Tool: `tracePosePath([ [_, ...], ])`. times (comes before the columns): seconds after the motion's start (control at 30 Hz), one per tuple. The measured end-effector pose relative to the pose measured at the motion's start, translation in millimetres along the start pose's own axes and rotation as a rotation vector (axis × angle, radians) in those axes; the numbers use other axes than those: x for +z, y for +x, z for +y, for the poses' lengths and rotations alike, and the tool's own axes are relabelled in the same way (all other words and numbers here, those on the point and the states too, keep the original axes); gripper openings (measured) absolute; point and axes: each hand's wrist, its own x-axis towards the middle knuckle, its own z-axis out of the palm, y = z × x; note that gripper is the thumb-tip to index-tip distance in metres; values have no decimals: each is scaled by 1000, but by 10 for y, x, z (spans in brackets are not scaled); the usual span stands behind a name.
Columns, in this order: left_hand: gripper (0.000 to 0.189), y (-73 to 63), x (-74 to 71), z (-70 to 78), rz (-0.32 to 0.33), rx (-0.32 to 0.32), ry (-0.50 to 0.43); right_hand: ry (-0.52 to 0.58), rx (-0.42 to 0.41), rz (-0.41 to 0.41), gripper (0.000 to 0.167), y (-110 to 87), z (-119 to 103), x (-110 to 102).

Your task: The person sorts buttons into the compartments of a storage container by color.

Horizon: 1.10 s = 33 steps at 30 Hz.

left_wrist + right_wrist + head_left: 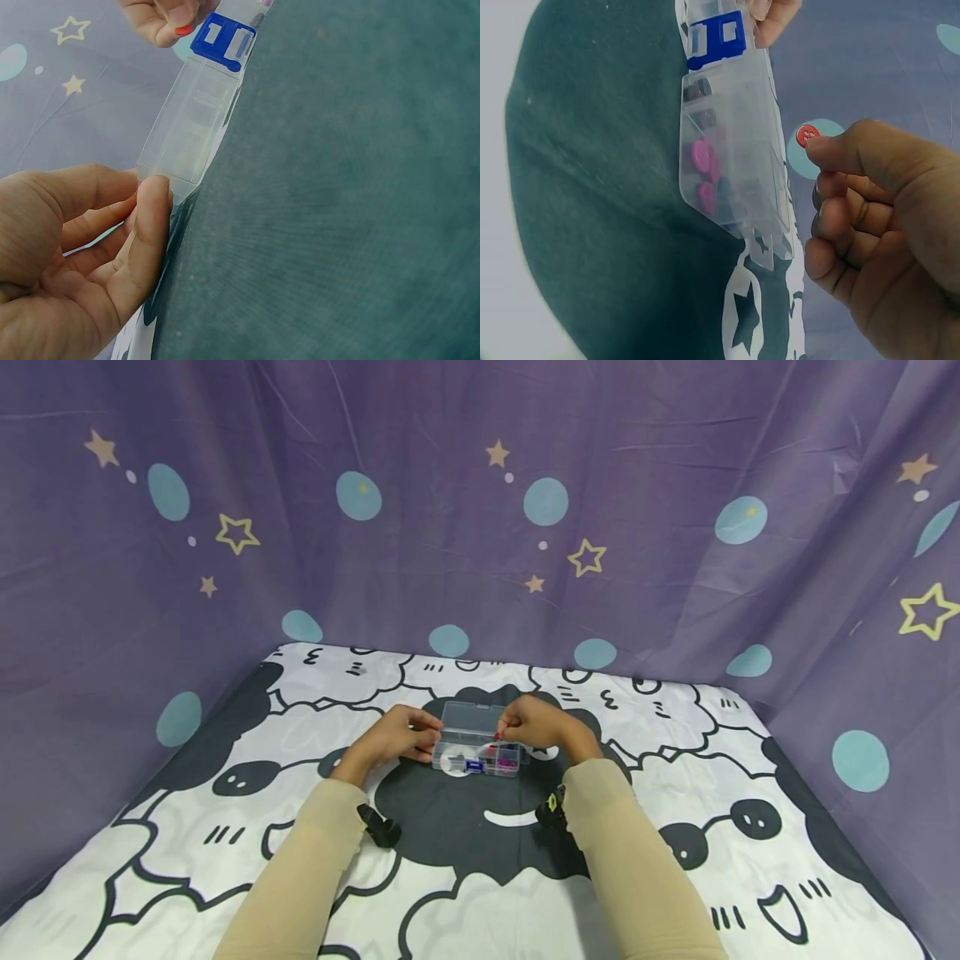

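A clear plastic compartment box (457,757) with a blue latch (217,41) lies on the cloth, its transparent lid (468,718) raised at the back. My left hand (400,734) holds the box's left end between thumb and fingers. Above the right half, my right hand (536,724) pinches a small red button (807,136) between thumb and forefinger, apart from the box. Pink buttons (702,156) and some dark pieces (697,90) sit in the right-hand compartments. In the left wrist view, the left compartments (187,120) show no pieces.
A white cloth with black sheep drawings (450,827) covers the table. Purple curtains (450,577) with stars and blue dots hang behind and at both sides. Each wrist wears a black camera (380,827) on a strap over a beige sleeve (300,868).
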Motion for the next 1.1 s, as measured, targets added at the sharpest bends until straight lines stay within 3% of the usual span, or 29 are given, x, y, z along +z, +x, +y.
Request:
tracePosePath([
  [0.53,26,8,12,21,0,-1,0,26,67,3,13,39,-43,79],
  [0.87,26,6,18,21,-1,2,3,19,35,26,11,-26,12,71],
  [1.1,28,-9,5,10,-4,13,-3,44,76,35,14,-87,50,63],
])
